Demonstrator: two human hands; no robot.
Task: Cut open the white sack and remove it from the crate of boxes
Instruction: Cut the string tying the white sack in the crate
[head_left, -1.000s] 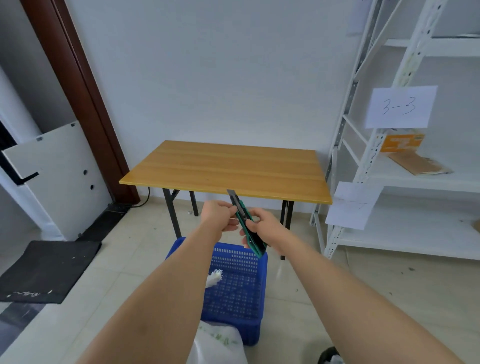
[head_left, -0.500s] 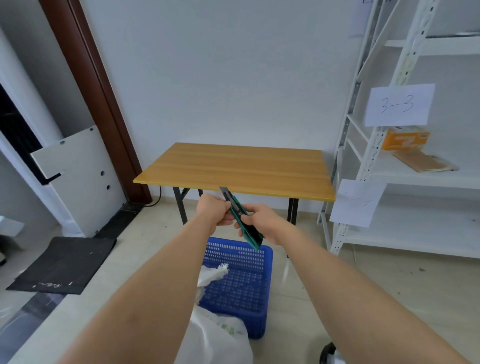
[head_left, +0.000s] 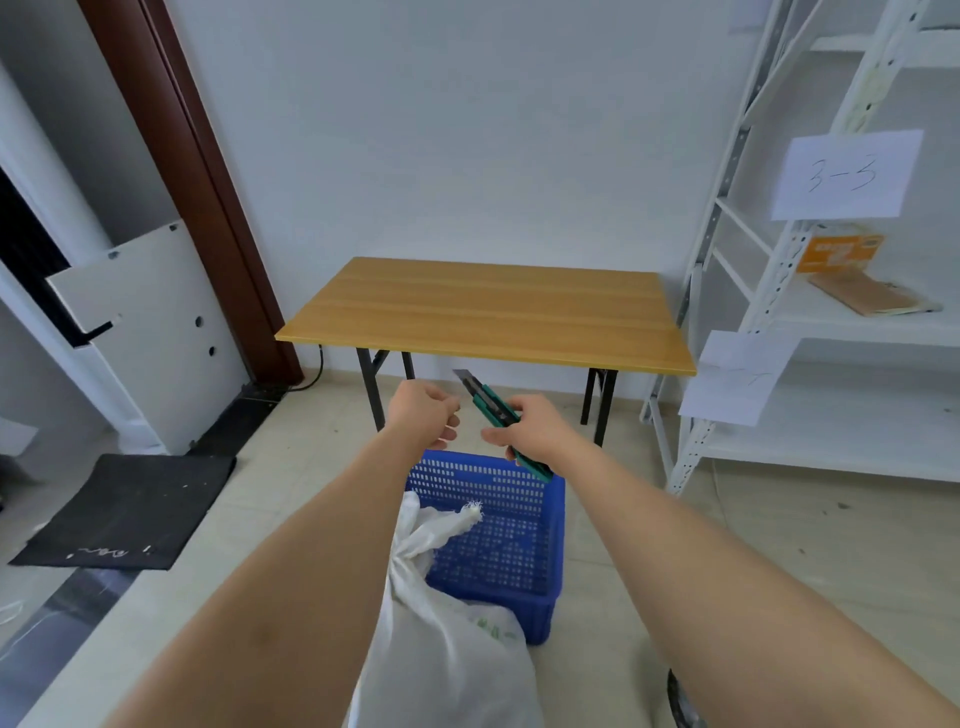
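Note:
A green utility knife (head_left: 498, 415) with its blade out and pointing up-left is gripped by my right hand (head_left: 535, 426). My left hand (head_left: 423, 413) is a loose fist just left of the blade, apart from it and holding nothing. Below my forearms a white woven sack (head_left: 447, 623) with a tied, frayed neck rests against the near side of a blue perforated crate (head_left: 498, 540) on the floor. No boxes are visible in the crate.
A wooden folding table (head_left: 488, 312) stands against the wall behind the crate. White metal shelving (head_left: 779, 312) with paper labels fills the right. A black mat (head_left: 130, 512) and a white panel (head_left: 145, 332) lie at the left by a brown door frame.
My left hand has let go of the knife and drawn slightly left. The view has tilted down, showing more of the sack.

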